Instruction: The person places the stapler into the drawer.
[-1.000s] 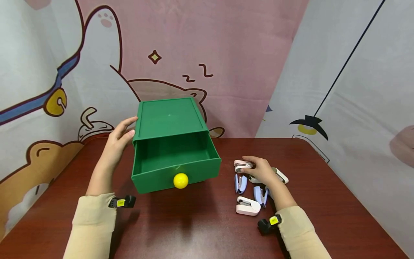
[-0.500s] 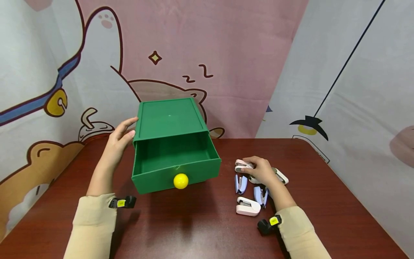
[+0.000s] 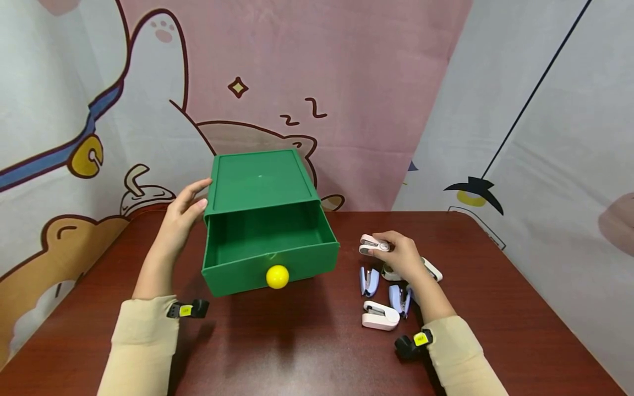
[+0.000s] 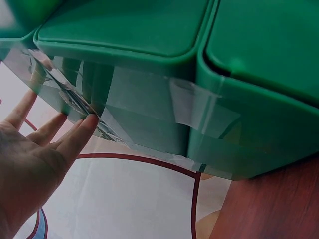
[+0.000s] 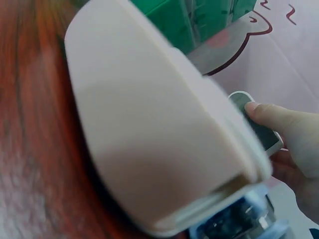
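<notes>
My right hand (image 3: pixel 403 257) pinches a small pale pink stapler (image 3: pixel 370 245) between thumb and fingers, held slightly above the table. In the right wrist view its dark grey base (image 5: pixel 261 132) shows under the thumb. The fingers of my left hand (image 3: pixel 180 217), fairly straight, touch the left side of a green drawer box (image 3: pixel 260 179). Clear tape (image 4: pixel 144 104) covers that side in the left wrist view. The box's drawer (image 3: pixel 312 261), with a yellow ball knob (image 3: pixel 277 276), is pulled out and its visible inside holds nothing.
Below my right hand lie two light blue staplers, one nearer the box (image 3: pixel 369 282) and another blue stapler (image 3: pixel 399 301) beside a pale pink stapler (image 3: pixel 380 316). A whitish stapler (image 3: pixel 432 269) is partly hidden behind the hand. A printed curtain (image 3: pixel 371 110) hangs behind the table.
My right hand has raised the pale pink stapler a little, lifting it away from the others. My left hand and the drawer box have stayed in place.
</notes>
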Motion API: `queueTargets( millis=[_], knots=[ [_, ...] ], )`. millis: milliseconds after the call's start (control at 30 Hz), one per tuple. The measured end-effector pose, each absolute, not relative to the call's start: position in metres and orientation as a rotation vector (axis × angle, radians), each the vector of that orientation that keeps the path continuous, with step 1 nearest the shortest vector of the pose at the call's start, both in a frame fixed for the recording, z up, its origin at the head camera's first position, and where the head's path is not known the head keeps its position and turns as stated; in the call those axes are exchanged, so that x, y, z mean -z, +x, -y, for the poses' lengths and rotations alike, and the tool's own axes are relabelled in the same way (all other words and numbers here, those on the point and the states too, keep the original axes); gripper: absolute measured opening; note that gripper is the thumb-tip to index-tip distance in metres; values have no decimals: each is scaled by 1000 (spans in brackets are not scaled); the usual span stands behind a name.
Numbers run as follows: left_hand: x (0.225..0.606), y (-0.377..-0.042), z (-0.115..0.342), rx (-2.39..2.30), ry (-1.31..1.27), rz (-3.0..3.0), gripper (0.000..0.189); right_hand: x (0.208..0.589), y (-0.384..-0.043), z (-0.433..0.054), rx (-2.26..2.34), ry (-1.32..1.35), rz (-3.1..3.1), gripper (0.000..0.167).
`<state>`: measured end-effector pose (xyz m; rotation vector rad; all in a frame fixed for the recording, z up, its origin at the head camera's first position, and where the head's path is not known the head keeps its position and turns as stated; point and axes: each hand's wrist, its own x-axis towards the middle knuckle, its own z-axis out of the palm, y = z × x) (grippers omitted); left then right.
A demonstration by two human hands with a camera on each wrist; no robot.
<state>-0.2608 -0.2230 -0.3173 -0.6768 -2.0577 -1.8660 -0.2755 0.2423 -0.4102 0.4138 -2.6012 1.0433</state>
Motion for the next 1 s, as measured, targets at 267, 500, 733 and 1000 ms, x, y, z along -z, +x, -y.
queueTargets(
  millis=[267, 500, 733, 1000],
  knots=[
    [317, -260, 224, 1868, -675, 2052, 45, 391, -271, -232, -1075, 428, 2510, 42],
    [315, -260, 223, 1890, -682, 2032, 45, 373, -265, -221, -1104, 475, 2388, 41],
    [316, -260, 223, 1898, -679, 2027, 44, 353, -253, -209, -1145, 480, 2315, 40],
    [316, -260, 222, 1909, -674, 2023, 44, 324, -234, -194, -1243, 476, 2185, 40]
  ],
)
